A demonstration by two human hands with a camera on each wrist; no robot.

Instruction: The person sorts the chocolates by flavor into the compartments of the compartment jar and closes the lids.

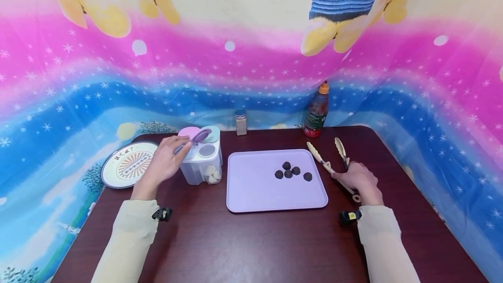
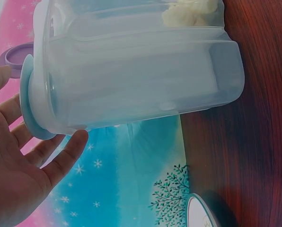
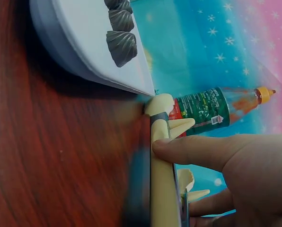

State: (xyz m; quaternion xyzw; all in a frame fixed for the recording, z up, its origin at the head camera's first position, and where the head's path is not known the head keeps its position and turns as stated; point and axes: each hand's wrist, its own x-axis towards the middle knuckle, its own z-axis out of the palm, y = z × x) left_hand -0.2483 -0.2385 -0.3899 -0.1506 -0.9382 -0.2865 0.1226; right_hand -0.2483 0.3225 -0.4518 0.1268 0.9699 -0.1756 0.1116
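Observation:
At the left, a clear storage box (image 1: 192, 170) has round coloured lids. Its purple lid (image 1: 201, 136) tilts up beside an uncovered round opening. My left hand (image 1: 167, 156) is over the box's near left corner, its thumb tip touching the purple lid. The other fingers are spread loosely around the blue lid (image 2: 30, 101) in the left wrist view. My right hand (image 1: 361, 180) grips tongs (image 1: 326, 165) with cream tips, right of the tray. Their arms stand apart, and the thumb lies along one arm in the right wrist view. Nothing sits between the tips.
A lilac tray (image 1: 255, 187) bears several dark ridged pieces (image 1: 288, 173). White pieces (image 1: 212, 174) lie inside the box. Behind stand a small blue-capped jar (image 1: 241, 123) and a sauce bottle (image 1: 316, 112). A patterned plate (image 1: 118, 174) lies far left, and a printed cloth hangs around the table.

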